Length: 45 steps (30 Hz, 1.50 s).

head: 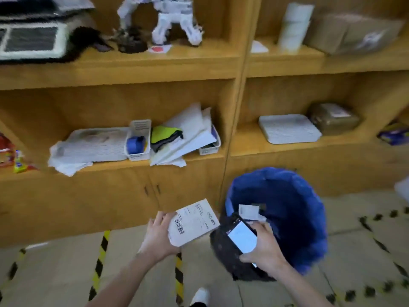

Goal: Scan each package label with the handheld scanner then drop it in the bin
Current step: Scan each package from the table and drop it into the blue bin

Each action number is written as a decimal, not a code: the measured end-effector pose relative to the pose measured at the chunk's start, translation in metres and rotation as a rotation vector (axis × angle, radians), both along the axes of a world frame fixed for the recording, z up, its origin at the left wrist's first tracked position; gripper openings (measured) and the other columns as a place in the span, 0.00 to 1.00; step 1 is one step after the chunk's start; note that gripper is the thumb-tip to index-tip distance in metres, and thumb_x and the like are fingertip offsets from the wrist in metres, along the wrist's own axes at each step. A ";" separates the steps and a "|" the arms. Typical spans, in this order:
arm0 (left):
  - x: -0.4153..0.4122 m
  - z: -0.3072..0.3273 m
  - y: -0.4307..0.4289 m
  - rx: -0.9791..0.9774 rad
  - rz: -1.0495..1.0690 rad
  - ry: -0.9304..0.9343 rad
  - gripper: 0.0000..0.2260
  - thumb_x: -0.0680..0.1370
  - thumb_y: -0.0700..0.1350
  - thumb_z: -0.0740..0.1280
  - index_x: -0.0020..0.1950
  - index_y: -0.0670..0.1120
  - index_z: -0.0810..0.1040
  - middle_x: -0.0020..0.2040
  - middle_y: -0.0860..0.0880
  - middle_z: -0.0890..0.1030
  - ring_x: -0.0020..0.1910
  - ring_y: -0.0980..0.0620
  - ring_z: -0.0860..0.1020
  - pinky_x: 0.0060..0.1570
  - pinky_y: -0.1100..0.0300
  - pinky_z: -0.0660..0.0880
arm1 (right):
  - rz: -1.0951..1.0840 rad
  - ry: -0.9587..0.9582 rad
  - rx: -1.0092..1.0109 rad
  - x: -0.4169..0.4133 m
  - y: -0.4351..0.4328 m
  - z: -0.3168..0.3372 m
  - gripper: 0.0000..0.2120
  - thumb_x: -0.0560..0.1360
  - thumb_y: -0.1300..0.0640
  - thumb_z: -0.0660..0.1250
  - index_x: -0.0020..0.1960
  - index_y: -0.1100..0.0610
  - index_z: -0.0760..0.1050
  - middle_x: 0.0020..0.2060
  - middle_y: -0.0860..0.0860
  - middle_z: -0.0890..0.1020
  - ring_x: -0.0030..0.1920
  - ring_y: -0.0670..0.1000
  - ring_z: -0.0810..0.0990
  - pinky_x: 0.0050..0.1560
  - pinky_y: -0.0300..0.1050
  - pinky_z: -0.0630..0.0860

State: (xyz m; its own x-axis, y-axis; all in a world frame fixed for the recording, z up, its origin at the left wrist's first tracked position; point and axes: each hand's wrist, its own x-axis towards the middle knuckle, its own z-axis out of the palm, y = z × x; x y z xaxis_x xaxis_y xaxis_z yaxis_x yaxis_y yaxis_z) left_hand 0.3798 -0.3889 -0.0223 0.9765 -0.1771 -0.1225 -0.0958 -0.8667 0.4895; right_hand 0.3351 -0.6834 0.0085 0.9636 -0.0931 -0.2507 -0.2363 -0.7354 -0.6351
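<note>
My left hand grips a flat white package by its left edge, label and barcode facing up. My right hand holds the black handheld scanner, its lit screen facing me, just right of the package. Behind the scanner stands a bin with a blue liner; a white labelled package lies inside it. The package in my left hand is to the left of the bin's rim, above the floor.
Wooden shelves fill the wall ahead, holding white mailers, small white baskets, a white tray and a brown parcel. Yellow-black tape marks the floor. My shoe shows below.
</note>
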 end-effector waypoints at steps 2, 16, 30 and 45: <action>0.045 -0.004 -0.037 0.020 -0.116 0.027 0.42 0.61 0.53 0.75 0.73 0.50 0.63 0.64 0.53 0.66 0.64 0.50 0.63 0.59 0.58 0.62 | -0.111 -0.001 -0.002 0.011 -0.034 -0.001 0.38 0.49 0.51 0.75 0.58 0.53 0.71 0.53 0.49 0.69 0.53 0.48 0.70 0.53 0.40 0.71; 0.188 -0.067 -0.270 0.036 -0.369 0.205 0.43 0.61 0.57 0.79 0.72 0.51 0.65 0.66 0.51 0.63 0.63 0.47 0.65 0.58 0.57 0.67 | -0.752 0.192 0.101 0.013 -0.190 -0.060 0.40 0.56 0.55 0.79 0.64 0.59 0.66 0.52 0.47 0.62 0.61 0.51 0.68 0.54 0.40 0.69; 0.212 -0.299 -0.418 0.058 0.512 0.424 0.36 0.61 0.56 0.79 0.64 0.54 0.65 0.62 0.48 0.62 0.58 0.40 0.67 0.54 0.46 0.74 | -0.585 0.272 0.269 0.154 -0.312 -0.277 0.37 0.52 0.58 0.79 0.59 0.56 0.69 0.55 0.47 0.64 0.44 0.39 0.65 0.42 0.27 0.66; 0.209 -0.432 -0.416 0.260 0.427 0.699 0.52 0.59 0.59 0.80 0.72 0.63 0.49 0.67 0.45 0.54 0.64 0.39 0.62 0.43 0.49 0.70 | -0.449 0.322 0.229 0.170 -0.308 -0.397 0.39 0.52 0.58 0.78 0.61 0.57 0.69 0.53 0.45 0.62 0.46 0.42 0.67 0.46 0.33 0.66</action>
